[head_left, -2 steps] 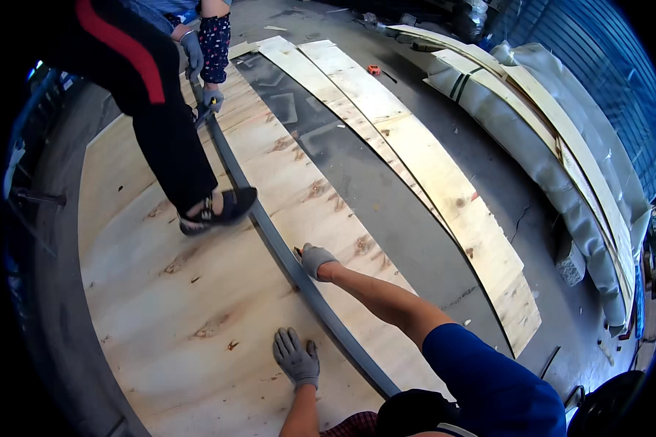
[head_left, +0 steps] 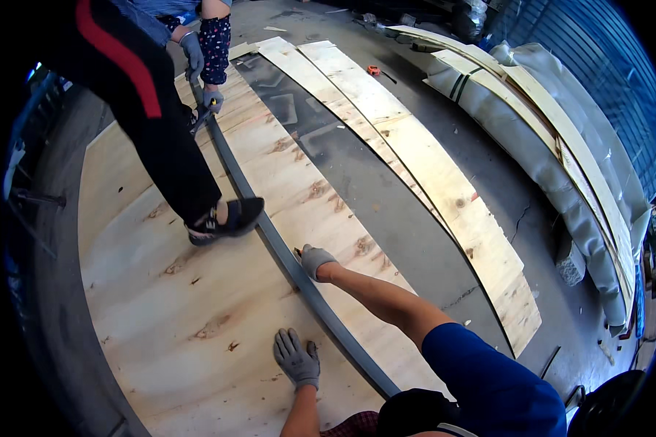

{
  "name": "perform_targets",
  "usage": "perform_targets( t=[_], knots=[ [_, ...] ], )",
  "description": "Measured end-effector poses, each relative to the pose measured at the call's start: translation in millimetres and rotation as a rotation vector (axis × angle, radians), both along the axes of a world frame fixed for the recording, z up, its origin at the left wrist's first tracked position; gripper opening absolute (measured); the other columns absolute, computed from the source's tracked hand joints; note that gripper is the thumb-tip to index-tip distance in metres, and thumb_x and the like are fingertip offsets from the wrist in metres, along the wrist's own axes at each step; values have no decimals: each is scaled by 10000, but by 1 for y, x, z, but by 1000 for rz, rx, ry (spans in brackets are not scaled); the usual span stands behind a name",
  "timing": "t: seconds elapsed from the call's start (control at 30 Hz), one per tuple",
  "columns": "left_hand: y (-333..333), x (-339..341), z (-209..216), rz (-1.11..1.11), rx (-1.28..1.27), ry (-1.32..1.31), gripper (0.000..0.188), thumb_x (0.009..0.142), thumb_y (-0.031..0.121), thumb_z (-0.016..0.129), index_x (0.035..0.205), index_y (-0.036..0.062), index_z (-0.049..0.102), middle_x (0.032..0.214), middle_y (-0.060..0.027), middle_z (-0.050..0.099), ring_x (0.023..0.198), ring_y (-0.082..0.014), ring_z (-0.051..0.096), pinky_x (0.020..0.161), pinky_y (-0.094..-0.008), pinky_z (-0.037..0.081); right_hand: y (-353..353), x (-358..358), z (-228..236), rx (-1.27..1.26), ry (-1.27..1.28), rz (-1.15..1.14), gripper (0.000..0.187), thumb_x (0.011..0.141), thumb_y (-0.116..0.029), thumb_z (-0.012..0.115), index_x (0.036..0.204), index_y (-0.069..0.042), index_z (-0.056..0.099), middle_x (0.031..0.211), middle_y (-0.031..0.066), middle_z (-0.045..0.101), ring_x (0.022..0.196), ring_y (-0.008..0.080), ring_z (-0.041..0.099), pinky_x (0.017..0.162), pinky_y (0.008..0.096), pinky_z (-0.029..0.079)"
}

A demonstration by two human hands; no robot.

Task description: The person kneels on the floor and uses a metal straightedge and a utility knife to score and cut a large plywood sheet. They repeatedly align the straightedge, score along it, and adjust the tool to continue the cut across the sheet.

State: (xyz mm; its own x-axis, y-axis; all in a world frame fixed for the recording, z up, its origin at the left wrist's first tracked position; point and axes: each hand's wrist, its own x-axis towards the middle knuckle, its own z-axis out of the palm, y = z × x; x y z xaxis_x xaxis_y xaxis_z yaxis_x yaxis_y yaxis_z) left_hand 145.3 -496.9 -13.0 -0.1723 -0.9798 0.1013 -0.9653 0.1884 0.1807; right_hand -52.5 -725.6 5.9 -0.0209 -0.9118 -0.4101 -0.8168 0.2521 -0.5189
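Observation:
My left hand, in a grey glove, lies flat on a large plywood sheet with its fingers stretched out, left of a long grey metal bar. My right hand, gloved too, is closed at the bar's right edge. A small yellow-and-dark tool, apparently a utility knife, pokes out of it; most of it is hidden. The bar runs lengthwise over the sheet. At its far end a co-worker's gloved hand grips a yellow-marked tool against it.
The co-worker's shoe is over the sheet, at the bar's left edge. Long plywood strips lie on the grey floor to the right, near an orange tape measure. Beyond them stands a wrapped stack of boards.
The co-worker's shoe has shifted slightly nearer and to the right, and the leg with it. My hands and the bar stay put.

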Motion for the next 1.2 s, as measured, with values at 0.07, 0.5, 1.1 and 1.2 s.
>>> perform_targets(
  t=[0.07,0.5,1.1,1.2],
  knots=[
    [-5,8,1,5,-25,33,626,932,406,519,1384,-22,450,1458,-241,415,1374,-384,359,1150,-492,239,-7,15,13,-7,27,52,348,953,-241,454,1155,22,557,1108,273,661,1034,410,656,907,452,510],
    [-7,10,-5,17,86,24,646,936,418,508,1417,-4,420,1471,-222,399,1378,-368,347,1146,-496,230,-51,2,37,212,79,130,198,803,-49,579,929,49,696,907,252,709,839,344,724,673,431,553],
    [-7,12,-6,47,136,27,665,933,438,498,1435,10,413,1501,-208,373,1393,-364,327,1153,-505,198,-73,32,30,139,148,256,289,803,-92,541,995,39,713,1063,275,668,1010,380,679,802,421,560],
    [-3,11,-14,43,134,-13,704,925,476,501,1457,26,394,1532,-190,342,1417,-356,291,1164,-499,181,-60,31,19,153,160,117,434,850,-152,534,1222,60,610,1179,294,634,1134,424,613,985,417,479]
  ],
)
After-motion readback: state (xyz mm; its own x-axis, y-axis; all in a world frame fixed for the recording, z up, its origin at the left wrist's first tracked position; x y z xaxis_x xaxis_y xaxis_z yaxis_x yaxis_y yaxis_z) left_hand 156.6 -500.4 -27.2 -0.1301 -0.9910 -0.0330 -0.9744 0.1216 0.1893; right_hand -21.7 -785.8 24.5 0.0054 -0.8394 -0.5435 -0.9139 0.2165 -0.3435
